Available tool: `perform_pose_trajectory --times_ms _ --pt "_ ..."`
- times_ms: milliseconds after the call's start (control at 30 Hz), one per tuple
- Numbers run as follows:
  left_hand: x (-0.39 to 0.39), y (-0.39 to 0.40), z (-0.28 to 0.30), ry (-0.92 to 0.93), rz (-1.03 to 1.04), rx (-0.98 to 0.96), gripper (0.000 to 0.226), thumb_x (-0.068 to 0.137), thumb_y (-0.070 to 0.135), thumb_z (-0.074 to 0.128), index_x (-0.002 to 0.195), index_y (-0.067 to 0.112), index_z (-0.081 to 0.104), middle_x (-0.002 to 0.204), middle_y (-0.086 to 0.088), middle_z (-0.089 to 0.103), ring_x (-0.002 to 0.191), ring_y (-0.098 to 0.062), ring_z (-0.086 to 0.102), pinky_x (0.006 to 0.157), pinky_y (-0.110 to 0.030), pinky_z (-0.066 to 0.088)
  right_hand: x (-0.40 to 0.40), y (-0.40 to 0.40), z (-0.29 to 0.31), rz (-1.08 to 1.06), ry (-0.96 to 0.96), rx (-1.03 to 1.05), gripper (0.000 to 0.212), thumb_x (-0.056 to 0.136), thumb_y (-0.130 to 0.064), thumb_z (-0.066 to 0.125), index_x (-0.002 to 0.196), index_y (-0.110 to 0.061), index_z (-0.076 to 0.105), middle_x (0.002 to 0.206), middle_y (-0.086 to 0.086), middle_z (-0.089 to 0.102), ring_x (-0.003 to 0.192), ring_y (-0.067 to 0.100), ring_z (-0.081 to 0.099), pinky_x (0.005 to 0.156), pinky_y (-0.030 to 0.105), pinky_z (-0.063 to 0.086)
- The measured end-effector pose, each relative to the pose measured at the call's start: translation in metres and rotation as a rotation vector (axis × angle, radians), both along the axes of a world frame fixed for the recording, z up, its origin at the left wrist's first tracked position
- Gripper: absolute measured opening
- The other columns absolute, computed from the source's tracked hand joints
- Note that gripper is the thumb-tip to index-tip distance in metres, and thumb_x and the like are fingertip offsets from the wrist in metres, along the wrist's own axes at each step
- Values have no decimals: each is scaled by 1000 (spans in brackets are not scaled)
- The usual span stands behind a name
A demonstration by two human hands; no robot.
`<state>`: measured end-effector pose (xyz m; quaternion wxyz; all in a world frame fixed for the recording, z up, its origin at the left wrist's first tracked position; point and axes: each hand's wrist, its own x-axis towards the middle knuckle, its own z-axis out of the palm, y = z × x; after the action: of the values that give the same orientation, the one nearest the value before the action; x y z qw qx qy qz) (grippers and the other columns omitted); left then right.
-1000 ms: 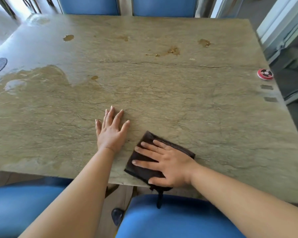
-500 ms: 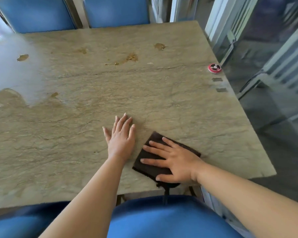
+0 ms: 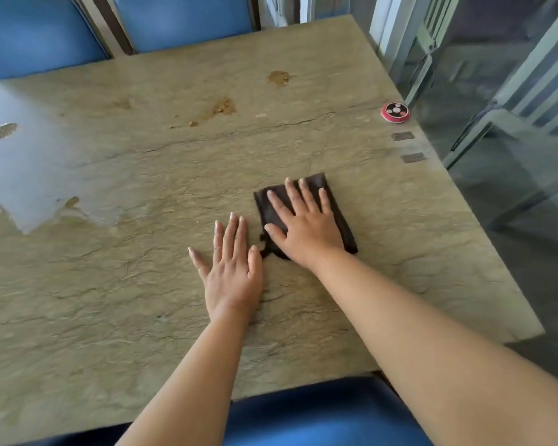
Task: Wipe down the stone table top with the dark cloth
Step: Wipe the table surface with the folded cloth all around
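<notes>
Cloth pushed forward from near edge

Right hand (image 3: 306, 226) has slid dark cloth (image 3: 335, 214) away from near edge, fingers flat, pressing it mid-right on stone table top (image 3: 110, 317). Left hand (image 3: 232, 272) flat on stone, just beside cloth, empty.

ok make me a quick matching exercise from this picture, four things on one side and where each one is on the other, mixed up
Things:
1. dark cloth
2. left hand
3. round red button
4. brown stains

Places:
A. far middle of the table
B. flat on bare stone beside the cloth
C. under the right hand
D. by the table's right edge

Pairs: 1-C, 2-B, 3-D, 4-A
</notes>
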<state>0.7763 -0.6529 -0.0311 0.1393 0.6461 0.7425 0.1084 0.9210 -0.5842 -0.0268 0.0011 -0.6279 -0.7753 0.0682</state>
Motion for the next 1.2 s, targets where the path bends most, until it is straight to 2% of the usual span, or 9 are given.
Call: perform_pose_trajectory --times_ms 100,167,367,433,500,600,733,867,1200 --pt "0 0 1 -8 3 -1 67 89 49 -1 154 34 4 160 23 -4 145 1 -15 116 -51 -17 32 -37 0 480 15 12 63 93 -62 22 151 -41 9 162 -2 2 149 20 -2 119 46 -2" --pt "0 1 2 6 -2 -14 64 91 51 0 154 36 5 160 23 -3 146 0 -14 116 -51 -17 67 -37 -1 620 -3 18 62 92 -63 25 149 -43 14 161 -5 9 149 18 5 119 43 0" --pt "3 6 12 -174 96 -67 55 99 54 6 150 41 22 158 27 7 146 3 -9 115 -46 -21 87 -36 0 -287 7 2 68 90 -66 21 151 -38 8 162 1 -2 149 22 -3 119 47 -4" --pt "18 10 16 -234 138 -106 57 100 53 8 150 36 26 160 20 7 147 -3 -11 114 -46 -22 71 -66 3 -212 -20 -32 71 91 -65 20 152 -34 -1 161 7 -11 147 26 -13 117 51 -8" --pt "42 11 20 -285 107 -114 56 100 52 11 149 31 31 162 14 9 148 -7 -10 114 -46 -21 77 -101 8 86 -25 -38 71 92 -64 19 152 -34 -3 161 6 -12 147 24 -17 117 50 -9" --pt "89 5 23 -338 -98 -85 56 101 49 11 150 30 31 160 15 16 148 -4 -6 115 -43 -21 124 -125 9 336 3 -46 65 93 -64 24 151 -40 6 162 -2 -3 148 18 -11 118 45 -8" --pt "126 -7 16 -151 -298 -69 57 99 50 2 154 35 9 160 22 -1 146 -4 -17 116 -50 -19 169 -93 5 21 -35 18 64 92 -66 18 150 -43 6 162 -4 1 149 16 -2 120 48 5" --pt "131 -6 5 101 -341 -62 63 96 59 3 152 35 -11 158 20 -19 144 -11 -28 114 -59 -14 188 -35 3 -248 -57 -9 68 88 -70 8 150 -43 2 162 -4 -4 149 17 -5 119 48 1" --pt "133 -3 2 150 -358 -36 72 91 68 5 153 35 -10 159 17 -18 145 -14 -25 114 -62 -11 176 -108 3 -596 -14 -11 71 90 -65 13 152 -33 1 161 6 -9 148 26 -9 118 52 -2"
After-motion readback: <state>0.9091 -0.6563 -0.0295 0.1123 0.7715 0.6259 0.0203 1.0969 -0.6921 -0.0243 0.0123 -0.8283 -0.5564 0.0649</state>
